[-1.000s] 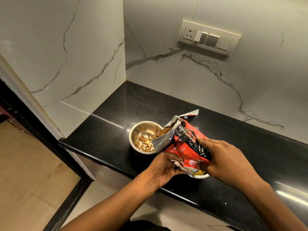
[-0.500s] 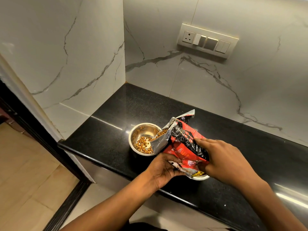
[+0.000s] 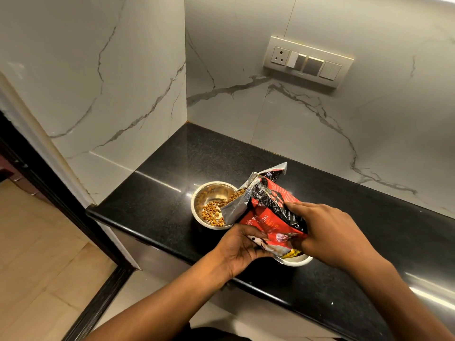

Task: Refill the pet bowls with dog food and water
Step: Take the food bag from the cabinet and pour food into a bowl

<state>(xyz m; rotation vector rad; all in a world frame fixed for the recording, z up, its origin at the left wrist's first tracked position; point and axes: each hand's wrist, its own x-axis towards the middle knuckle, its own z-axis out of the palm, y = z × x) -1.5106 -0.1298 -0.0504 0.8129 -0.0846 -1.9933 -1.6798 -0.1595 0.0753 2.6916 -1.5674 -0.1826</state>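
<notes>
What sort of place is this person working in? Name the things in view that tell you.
Probably a home kitchen or utility corner: a polished black stone counter, marble-look wall tiles and a wall socket-and-switch panel. A steel bowl of kibble suggests a home with a pet.

Partial letters "ION" on food bag (image 3: 266, 217)
</notes>
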